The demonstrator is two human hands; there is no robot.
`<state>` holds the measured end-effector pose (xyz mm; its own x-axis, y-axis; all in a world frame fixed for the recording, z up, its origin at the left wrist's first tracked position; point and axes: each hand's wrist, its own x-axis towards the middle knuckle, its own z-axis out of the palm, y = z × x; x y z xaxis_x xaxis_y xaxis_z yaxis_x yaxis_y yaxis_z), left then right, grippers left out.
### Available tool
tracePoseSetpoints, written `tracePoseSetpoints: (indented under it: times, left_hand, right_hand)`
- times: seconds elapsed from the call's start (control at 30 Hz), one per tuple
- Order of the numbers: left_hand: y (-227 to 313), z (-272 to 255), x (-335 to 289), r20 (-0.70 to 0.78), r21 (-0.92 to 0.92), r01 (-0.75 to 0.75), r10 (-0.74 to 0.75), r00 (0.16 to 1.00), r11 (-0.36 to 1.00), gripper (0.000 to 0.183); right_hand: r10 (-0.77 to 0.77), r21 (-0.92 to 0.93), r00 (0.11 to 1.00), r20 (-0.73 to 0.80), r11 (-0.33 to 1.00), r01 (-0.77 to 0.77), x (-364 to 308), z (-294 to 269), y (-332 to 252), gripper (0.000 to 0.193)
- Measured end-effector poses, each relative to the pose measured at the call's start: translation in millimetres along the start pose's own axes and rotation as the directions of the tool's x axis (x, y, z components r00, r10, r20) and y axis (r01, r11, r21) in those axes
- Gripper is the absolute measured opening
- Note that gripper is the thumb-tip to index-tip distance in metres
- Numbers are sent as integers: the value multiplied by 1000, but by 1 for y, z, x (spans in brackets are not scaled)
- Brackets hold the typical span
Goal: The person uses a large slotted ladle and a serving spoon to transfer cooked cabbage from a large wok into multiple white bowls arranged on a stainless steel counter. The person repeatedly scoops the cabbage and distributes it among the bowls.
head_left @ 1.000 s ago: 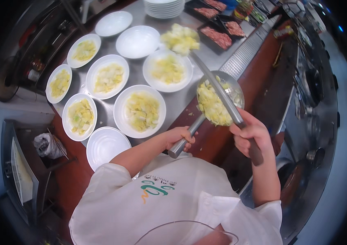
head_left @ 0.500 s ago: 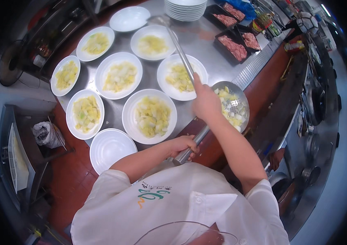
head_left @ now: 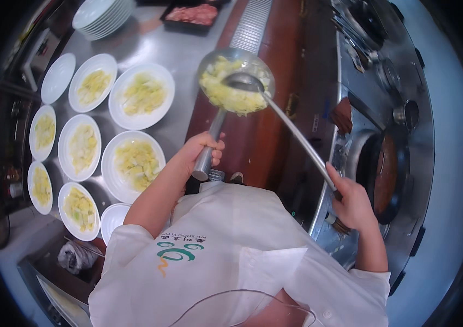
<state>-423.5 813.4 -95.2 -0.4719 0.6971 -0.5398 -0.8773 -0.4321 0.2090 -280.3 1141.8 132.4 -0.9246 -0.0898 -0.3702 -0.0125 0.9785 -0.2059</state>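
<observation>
Chopped vegetable [head_left: 229, 102] mottled in pale yellow and white, framed by silver-grey metal.
The same yellow and white are repeated on plain white plates [head_left: 168, 101]. The strainer [head_left: 267, 70] and the ladle [head_left: 297, 128] are toned silver-grey. A silver strip [head_left: 250, 26] is patterned with a fine grid; the floor [head_left: 256, 139] is coloured reddish brown. Pinkish-red meat [head_left: 191, 14], mottled paler, is edged by a black tray [head_left: 188, 27]. The white shirt [head_left: 215, 218] is marked with green swirls [head_left: 182, 254], an orange squiggle [head_left: 162, 266] and dark lettering.

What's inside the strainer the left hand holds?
Chopped pale-yellow cabbage fills much of the strainer. The ladle covers some of it, and most of the strainer's bottom is hidden beneath the cabbage.
</observation>
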Motion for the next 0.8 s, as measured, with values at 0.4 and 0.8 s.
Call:
tracePoseSetpoints:
  times: [0.4, 0.8]
  left_hand:
    - [-31, 24, 28, 16, 146, -47, 45, 999, 988, 51]
    - [-62, 51, 49, -95, 570, -176, 277, 956, 803, 65]
  right_hand:
    - [191, 371, 982, -11, 912, -173, 17, 85, 21, 85]
    - [51, 932, 962, 269, -267, -246, 54, 85, -22, 76]
